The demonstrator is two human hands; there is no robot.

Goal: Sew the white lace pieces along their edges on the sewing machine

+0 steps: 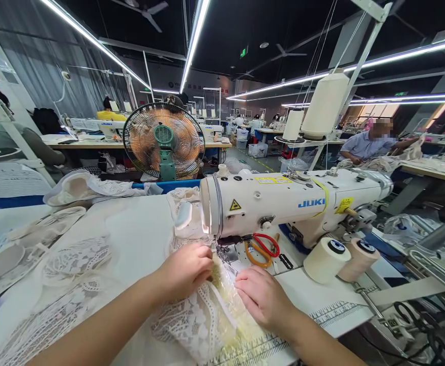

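Observation:
A white JUKI sewing machine [245, 201] stands in front of me, its lit needle area over the table. My left hand [187, 269] is closed, fingers curled down on the white lace fabric [191, 323] just left of the presser foot [224, 251]. The lace hangs toward me, with a plain narrow band along its right edge. My right hand [262, 297] is closed in a pinch right of the foot, by a thin metal piece; what its fingertips hold is hidden. More of the garment, with a pale cup [184, 213], lies behind the needle.
Lace pieces [77, 259] and cupped bras [81, 185] lie at left. Red and orange rings [264, 246] rest under the machine arm. Two thread cones [327, 259] stand right. A printed ruler [253, 348] runs along the front. Beyond are a fan [164, 140] and a co-worker [371, 142].

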